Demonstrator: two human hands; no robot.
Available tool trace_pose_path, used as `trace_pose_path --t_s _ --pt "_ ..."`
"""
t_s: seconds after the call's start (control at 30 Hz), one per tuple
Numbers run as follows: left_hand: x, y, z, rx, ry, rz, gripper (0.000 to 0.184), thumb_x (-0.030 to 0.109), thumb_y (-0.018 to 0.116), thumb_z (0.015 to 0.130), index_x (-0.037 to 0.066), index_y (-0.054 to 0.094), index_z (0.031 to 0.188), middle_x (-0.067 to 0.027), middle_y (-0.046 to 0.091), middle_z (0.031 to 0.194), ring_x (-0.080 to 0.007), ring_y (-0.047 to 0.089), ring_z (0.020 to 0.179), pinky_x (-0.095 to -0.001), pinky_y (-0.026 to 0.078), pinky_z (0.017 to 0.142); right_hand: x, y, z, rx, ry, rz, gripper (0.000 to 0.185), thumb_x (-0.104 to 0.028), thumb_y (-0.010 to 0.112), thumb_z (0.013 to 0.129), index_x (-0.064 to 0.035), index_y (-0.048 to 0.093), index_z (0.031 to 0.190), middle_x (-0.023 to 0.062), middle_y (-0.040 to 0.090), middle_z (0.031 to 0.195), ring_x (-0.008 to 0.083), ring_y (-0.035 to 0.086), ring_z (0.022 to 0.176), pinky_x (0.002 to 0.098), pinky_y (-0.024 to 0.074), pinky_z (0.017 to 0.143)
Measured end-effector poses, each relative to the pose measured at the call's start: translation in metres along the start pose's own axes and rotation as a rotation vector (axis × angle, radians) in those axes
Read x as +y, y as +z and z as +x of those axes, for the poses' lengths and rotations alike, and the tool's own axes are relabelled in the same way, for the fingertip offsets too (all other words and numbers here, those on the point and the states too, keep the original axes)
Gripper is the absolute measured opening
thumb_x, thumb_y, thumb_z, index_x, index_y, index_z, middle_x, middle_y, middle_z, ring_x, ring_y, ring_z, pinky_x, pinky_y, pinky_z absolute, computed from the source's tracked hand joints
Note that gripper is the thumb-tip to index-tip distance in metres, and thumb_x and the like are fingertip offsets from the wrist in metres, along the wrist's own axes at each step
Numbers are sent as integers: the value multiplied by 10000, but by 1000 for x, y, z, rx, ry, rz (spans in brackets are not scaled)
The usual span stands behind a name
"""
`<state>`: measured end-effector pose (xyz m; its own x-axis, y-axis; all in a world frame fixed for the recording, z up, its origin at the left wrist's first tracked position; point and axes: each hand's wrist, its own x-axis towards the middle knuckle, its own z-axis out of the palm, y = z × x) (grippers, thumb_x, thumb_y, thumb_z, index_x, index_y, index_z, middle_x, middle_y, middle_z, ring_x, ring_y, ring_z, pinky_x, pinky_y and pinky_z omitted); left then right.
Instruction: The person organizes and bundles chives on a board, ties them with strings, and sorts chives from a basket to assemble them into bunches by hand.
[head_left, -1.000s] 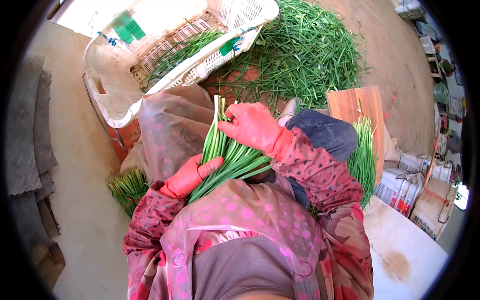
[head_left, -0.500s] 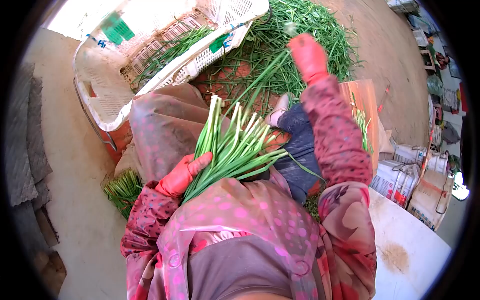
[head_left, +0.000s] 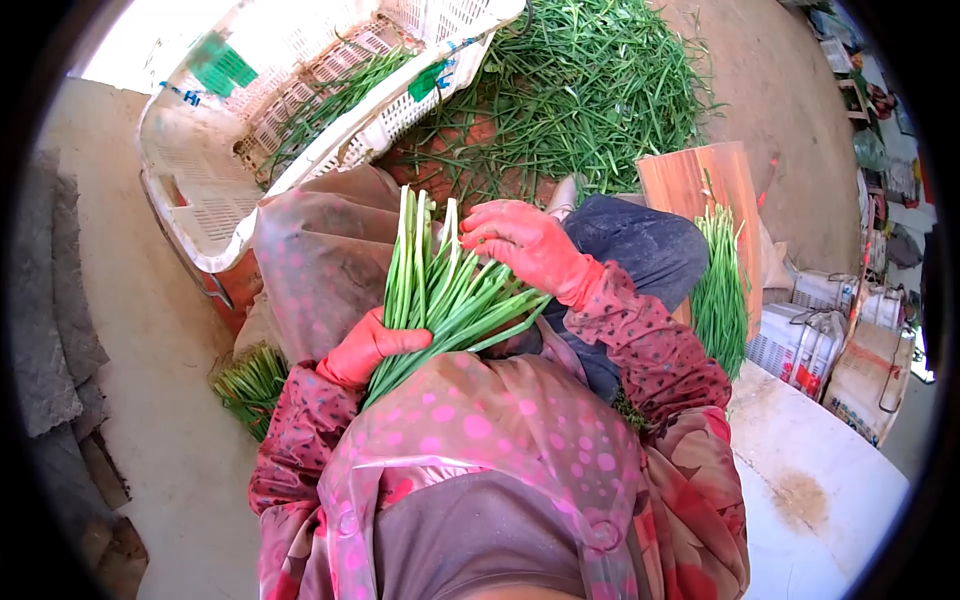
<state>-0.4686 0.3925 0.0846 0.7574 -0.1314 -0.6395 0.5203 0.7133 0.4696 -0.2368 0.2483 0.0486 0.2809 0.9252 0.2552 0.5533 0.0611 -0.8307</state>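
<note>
A bundle of green stalks with pale ends [head_left: 440,290] lies across my lap, its pale ends pointing away from me. My left hand [head_left: 372,348], in a red glove, is wrapped round the lower part of the bundle, thumb on top. At the bundle's upper right is my right hand [head_left: 530,248], also gloved in red. Its fingers are curled close to the pale ends; whatever they pinch is too small to make out.
A white crate [head_left: 215,190] holding some stalks stands at the upper left. Beyond my feet lies a heap of green leaves [head_left: 600,90]. More stalks [head_left: 720,290] lean by a wooden board [head_left: 700,180] on the right. Another bunch [head_left: 250,390] is at the left.
My right hand swung out over the leaf heap with long green strands, then came back to the bundle without them. The pale ends are now more spread. My left hand kept its hold.
</note>
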Motion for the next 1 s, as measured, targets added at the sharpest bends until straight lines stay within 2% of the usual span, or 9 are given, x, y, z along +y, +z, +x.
trace_pose_path --t_s 0.07,0.13,0.23,0.4,0.5,0.7,0.87,0.93,1.0 --pt "-1 0 1 2 22 -20 524 162 734 783 15 543 1247 -68 622 1167 -164 589 1045 -321 452 925 1 -5 4 16 48 31 112 -134 641 830 -88 703 911 71 676 981 238 624 958 340 486 839" --pt "2 1 -2 -10 2 -6 525 159 745 772 16 551 1239 -59 625 1160 -159 583 1053 -318 442 933 11 -35 13 177 593 269 165 -179 583 898 -57 681 950 50 661 1043 161 600 1018 314 461 855" --pt "2 -2 -3 -46 -10 97 568 160 775 741 11 549 1241 -52 628 1156 -153 579 1050 -310 434 936 44 -71 28 240 714 160 230 -198 577 910 -7 673 994 59 677 980 156 623 907 303 495 808" --pt "4 -1 1 -110 1 158 454 132 744 782 6 602 1194 -40 641 1128 -133 586 1015 -285 443 916 -9 -49 76 -524 677 491 447 -275 699 826 -2 600 1166 93 680 998 149 633 876 278 506 792" --pt "5 3 0 -83 -9 165 451 151 744 787 8 604 1190 -36 645 1116 -126 584 1007 -281 443 908 4 -12 74 -494 642 705 373 -206 700 801 2 622 1101 90 687 913 148 645 804 275 531 701" --pt "-3 -2 7 -51 -22 98 491 157 745 768 14 572 1204 -52 641 1119 -160 591 1023 -316 444 919 -2 -16 67 -252 867 459 206 -164 675 791 6 626 895 60 636 772 136 617 622 299 532 447" --pt "-5 -3 4 -64 -27 126 528 193 756 755 23 559 1214 -52 639 1116 -168 594 1009 -325 463 890 41 -65 39 269 901 415 193 -153 656 814 -5 622 933 67 617 791 134 616 651 280 542 488" --pt "-9 -7 2 -31 28 50 427 139 731 784 12 595 1169 -57 652 1081 -152 603 976 -300 471 864 33 -104 27 368 1005 332 207 -148 611 843 -34 635 1013 91 657 949 165 633 755 272 548 533" --pt "-9 -9 2 -36 20 41 456 160 740 775 13 586 1177 -59 648 1086 -156 609 965 -302 474 859 20 -127 -3 102 1004 384 260 -172 625 845 -47 625 1073 78 650 992 167 630 800 280 554 582"
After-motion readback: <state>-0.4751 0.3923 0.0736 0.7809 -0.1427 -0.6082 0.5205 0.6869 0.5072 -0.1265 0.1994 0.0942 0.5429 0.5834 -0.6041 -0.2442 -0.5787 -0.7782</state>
